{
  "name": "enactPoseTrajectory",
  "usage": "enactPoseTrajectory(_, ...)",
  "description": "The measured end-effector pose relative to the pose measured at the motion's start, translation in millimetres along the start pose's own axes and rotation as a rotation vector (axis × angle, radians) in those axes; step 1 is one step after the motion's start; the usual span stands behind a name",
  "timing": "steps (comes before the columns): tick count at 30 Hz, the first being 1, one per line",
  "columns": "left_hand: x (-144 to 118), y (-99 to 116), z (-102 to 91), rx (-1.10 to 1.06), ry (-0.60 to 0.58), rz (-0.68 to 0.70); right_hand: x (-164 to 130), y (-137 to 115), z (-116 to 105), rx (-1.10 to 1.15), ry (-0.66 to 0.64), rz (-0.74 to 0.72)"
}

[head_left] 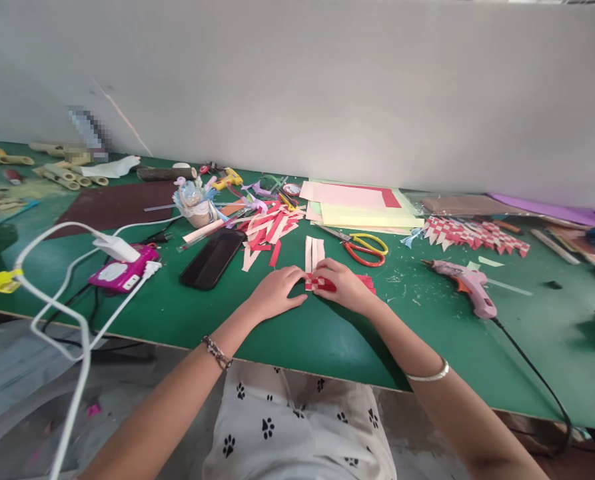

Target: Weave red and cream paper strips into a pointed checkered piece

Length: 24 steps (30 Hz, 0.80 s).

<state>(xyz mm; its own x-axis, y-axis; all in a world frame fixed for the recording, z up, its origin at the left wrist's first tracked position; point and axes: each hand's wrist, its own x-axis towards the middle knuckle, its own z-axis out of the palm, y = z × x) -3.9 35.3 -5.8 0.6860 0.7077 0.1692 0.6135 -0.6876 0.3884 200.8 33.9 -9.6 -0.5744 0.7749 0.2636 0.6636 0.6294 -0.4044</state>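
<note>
A small weave of red and pale pink paper strips [308, 283] lies on the green table between my hands. Two pale strips [314, 250] stick out from it away from me, and red strip ends [366, 283] show to the right, beyond my right hand. My left hand [278, 291] is at the weave's left edge, its thumb and fingers curled about it. From above, my right hand [346, 287] grips the weave with bent fingers, covering part of the red strips. Scissors [362, 248] with yellow and red handles lie just behind my right hand.
Loose red and pink strips [272, 227] are heaped behind a black phone [213, 259]. A pink glue gun [464, 283] lies right, near a finished-looking checked paper weave [472, 235]. Coloured sheets [367, 212] are stacked at the back. Left, white cables meet a purple power strip [124, 270].
</note>
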Motion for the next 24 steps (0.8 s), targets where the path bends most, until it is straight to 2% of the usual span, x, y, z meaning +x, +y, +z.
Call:
enactPoseTrajectory(3,9,-1,-1.2,0.014,-0.013,-0.015,-1,6,-1,0.027,-0.012,0.021)
enactPoseTrajectory(9,19,-5,-2.0,0.029,-0.033,-0.028,-1,4,-2,-0.090,-0.046,-0.012)
enactPoseTrajectory(15,22,-10,-2.4,0.024,-0.034,0.048,-3,0,-2,-0.164,-0.034,-0.020)
enactPoseTrajectory(24,21,-16,-0.9,-0.003,0.000,0.063,-2,1,1,-0.178,-0.027,-0.009)
